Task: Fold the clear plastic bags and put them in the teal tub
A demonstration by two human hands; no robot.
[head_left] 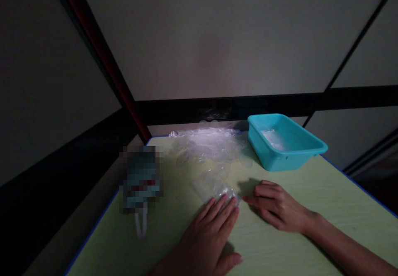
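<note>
A crumpled, clear disposable plastic glove [211,183] lies on the table in front of me. My left hand [214,230] rests flat over its near part, fingers stretched out and thumb apart. To the right, my right hand [276,205] points its index finger at the glove's right edge, the other fingers loosely bent. That fingertip is at or just beside the plastic; contact is hard to tell. Behind is a spread pile of clear disposable gloves [214,143].
A turquoise plastic basin [292,162] stands at the back right, with a clear plastic piece [273,139] inside. On the left lies a pixelated item [141,180] with a white loop [141,224]. The pale green table [336,209] has blue edging and meets panelled walls.
</note>
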